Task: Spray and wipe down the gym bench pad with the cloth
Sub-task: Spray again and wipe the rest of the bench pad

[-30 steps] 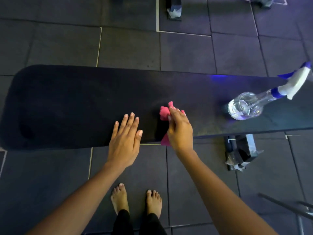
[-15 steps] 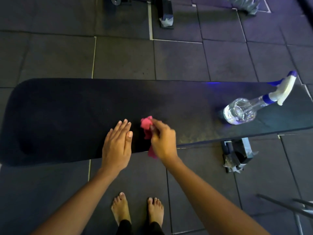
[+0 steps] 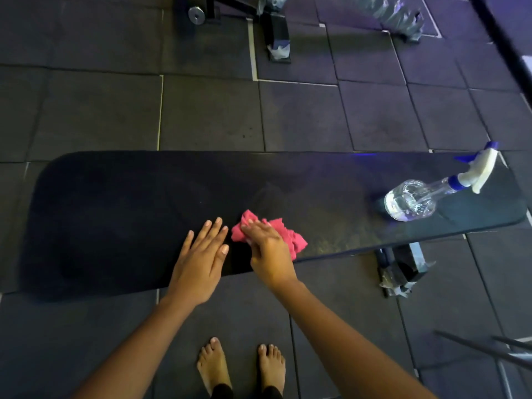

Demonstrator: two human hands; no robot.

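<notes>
While the left hand (image 3: 201, 256) lies flat by the bench's (image 3: 115, 211) front edge, the right hand (image 3: 269, 250) presses the cloth (image 3: 298, 241), fingers straight.

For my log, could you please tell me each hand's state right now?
Left hand: open, resting flat on the bench pad.
Right hand: open, pressing the pink cloth onto the pad.
</notes>
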